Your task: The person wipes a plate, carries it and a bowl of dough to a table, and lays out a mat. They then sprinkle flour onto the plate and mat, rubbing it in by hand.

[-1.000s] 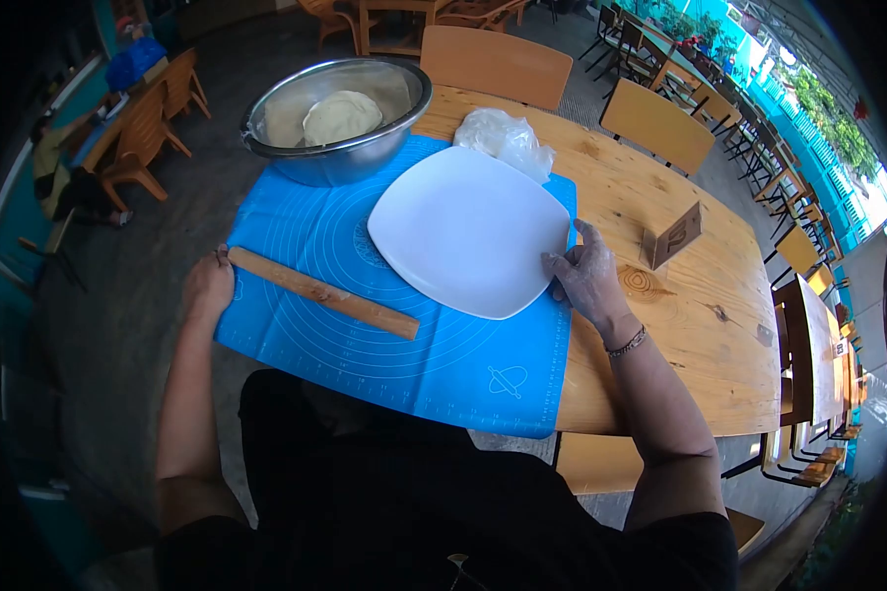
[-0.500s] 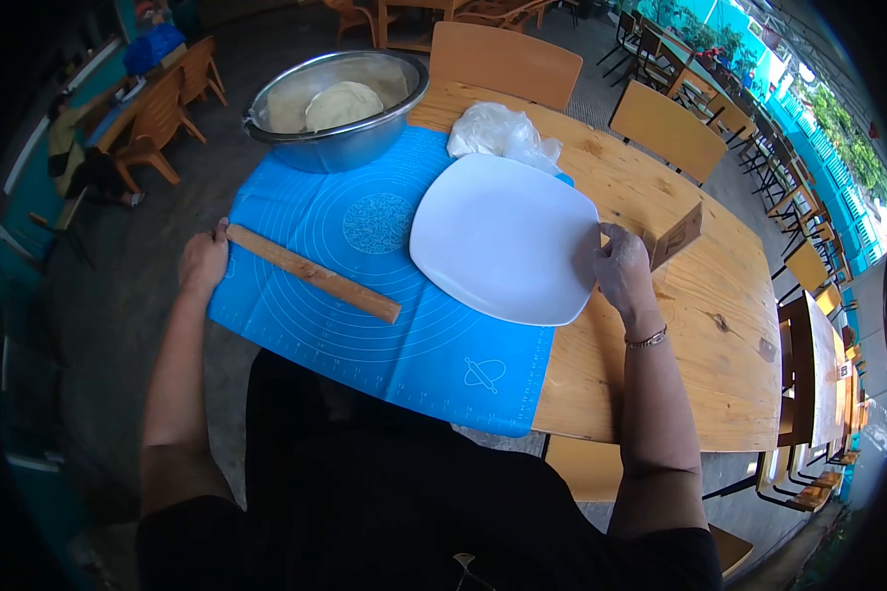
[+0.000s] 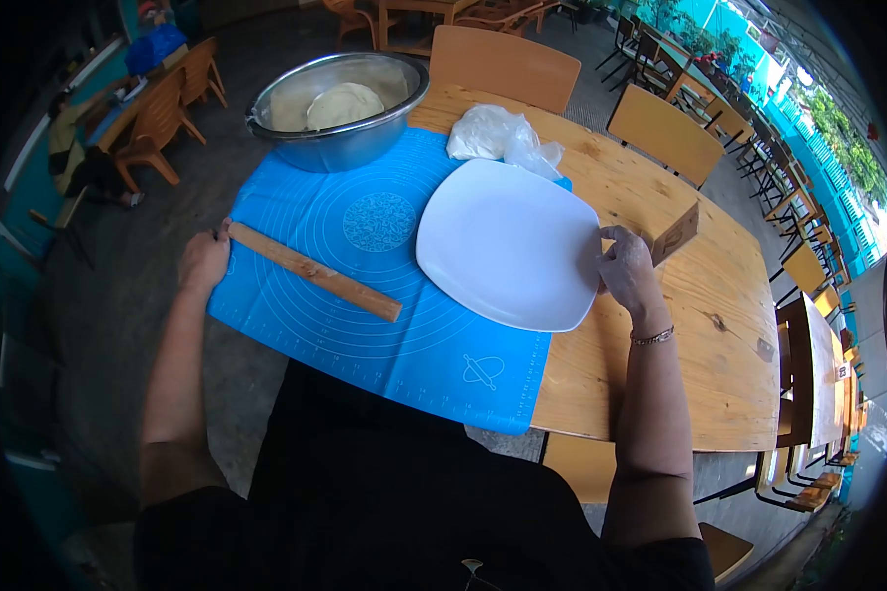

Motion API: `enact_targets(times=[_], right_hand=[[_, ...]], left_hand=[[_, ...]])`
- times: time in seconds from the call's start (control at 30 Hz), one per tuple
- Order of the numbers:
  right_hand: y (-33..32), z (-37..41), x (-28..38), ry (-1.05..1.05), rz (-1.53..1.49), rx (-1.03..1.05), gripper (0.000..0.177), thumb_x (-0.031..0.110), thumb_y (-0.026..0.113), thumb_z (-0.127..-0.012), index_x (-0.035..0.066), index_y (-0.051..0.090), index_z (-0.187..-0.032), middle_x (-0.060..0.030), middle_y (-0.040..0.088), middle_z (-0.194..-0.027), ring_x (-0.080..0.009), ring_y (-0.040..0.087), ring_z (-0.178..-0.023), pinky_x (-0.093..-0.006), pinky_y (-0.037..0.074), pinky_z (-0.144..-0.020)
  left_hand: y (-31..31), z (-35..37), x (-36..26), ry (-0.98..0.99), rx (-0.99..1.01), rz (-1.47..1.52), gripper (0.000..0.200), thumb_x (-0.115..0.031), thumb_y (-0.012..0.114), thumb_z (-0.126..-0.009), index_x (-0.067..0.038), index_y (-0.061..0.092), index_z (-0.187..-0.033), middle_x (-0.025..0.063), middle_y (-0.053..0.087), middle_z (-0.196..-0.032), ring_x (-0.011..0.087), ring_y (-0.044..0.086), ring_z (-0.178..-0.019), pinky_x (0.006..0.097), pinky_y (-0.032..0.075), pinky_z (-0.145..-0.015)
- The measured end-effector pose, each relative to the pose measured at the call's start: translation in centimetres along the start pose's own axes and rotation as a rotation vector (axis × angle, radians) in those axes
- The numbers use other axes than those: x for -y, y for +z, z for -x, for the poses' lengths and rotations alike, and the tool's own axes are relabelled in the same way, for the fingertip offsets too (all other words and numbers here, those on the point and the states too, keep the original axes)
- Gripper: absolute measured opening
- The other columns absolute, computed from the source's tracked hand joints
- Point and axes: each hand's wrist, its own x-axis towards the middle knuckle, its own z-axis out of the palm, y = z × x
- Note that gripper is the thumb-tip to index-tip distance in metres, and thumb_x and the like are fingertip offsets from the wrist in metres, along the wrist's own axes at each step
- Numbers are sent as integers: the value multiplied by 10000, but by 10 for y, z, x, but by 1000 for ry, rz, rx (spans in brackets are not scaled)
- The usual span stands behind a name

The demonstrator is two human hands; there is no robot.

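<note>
A light wooden rolling pin (image 3: 315,272) lies slantwise across the blue printed baking mat (image 3: 365,340). At the mat's left edge my left hand (image 3: 204,259) is closed at the pin's near-left end; its fingertips are partly hidden. My right hand (image 3: 629,268), dusted with white and wearing a bracelet, pinches the right rim of a white squarish plate (image 3: 508,244). The plate overlaps the mat's right side. Behind the mat's far left part stands a steel bowl (image 3: 340,148) with a pale ball of dough (image 3: 345,105) in it.
A clear plastic bag (image 3: 503,136) with white contents sits beyond the plate. A small wooden sign (image 3: 677,236) stands right of my right hand on the wooden table (image 3: 700,345). Chairs (image 3: 665,130) surround the table. A seated person (image 3: 84,158) is far left.
The plate has shifted slightly right and toward me, along with my right hand. My left hand and the rolling pin stay practically where they were.
</note>
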Motion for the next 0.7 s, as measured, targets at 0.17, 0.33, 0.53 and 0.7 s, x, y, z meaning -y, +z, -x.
enact_targets(times=[0.17,0.33,0.53,0.7], right_hand=[[9,-5,-18,-240,436,-299,427,-6,558,-717,-52,481,-1134,-153,580,-704,-271,602,-632,-343,490,-590],[21,23,42,-289,724,-431,394,88,602,-736,-27,524,-1104,-192,565,-948,-320,565,-880,-384,466,-766],[58,57,112,-575,498,-52,318,139,626,-746,-25,581,-1015,-158,536,-949,-308,543,-876,-377,458,-796],[90,64,142,-744,495,-86,350,222,629,-767,-27,589,-1008,-179,522,-935,-310,531,-910,-381,450,-821]], left_hand=[[-1,0,2,9,42,-32,587,-494,273,-898,-23,583,-1061,218,558,-1098,353,522,-1044,428,405,-882],[0,1,1,8,32,-27,571,-479,274,-903,-20,578,-1055,217,566,-1081,357,527,-1034,435,412,-868],[-2,5,0,27,17,-6,524,-449,298,-906,-19,543,-1078,208,574,-1074,356,536,-1020,432,417,-858],[-6,7,0,46,35,-9,496,-431,295,-911,-22,476,-1126,213,575,-1065,366,541,-1009,438,420,-848]])
